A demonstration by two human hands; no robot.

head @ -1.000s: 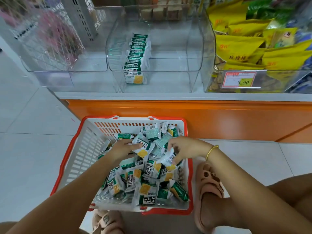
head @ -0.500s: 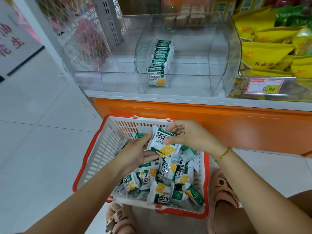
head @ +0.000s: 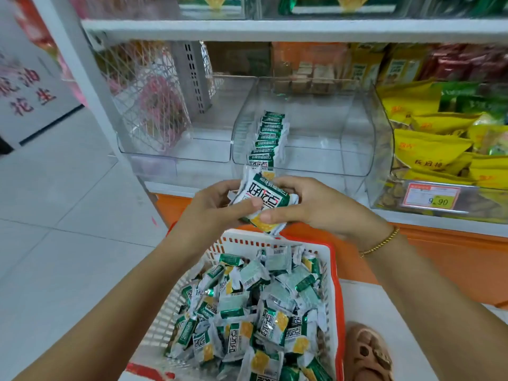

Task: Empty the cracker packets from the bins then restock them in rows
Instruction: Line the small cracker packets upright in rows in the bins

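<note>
both hands pinch cracker packets [head: 263, 200]: left hand [head: 213, 207], right hand [head: 316, 206] | above basket [head: 334, 273] | started row [head: 268, 138] straight ahead in clear bin [head: 357, 149], runs front-to-back | equally near

Left hand [head: 214, 207], right hand [head: 321, 207], fingers curled.

A white shelf deck [head: 170, 189] runs across the middle of the frame, above an orange base [head: 439, 259]. 3 clear bins stand side by side directly on it. The left bin [head: 176, 158] is at centre left. The middle bin [head: 316, 163] has 1 row of cracker packets [head: 268, 138] standing in it. The right bin [head: 384, 171] carries a price tag [head: 433, 196] reading 9.90. Pale floor tiles [head: 68, 243] fill the left side. A white basket [head: 242, 240] with a red rim sits on them at lower centre, with a sandalled foot [head: 368, 353] just beside it at lower right.
</note>
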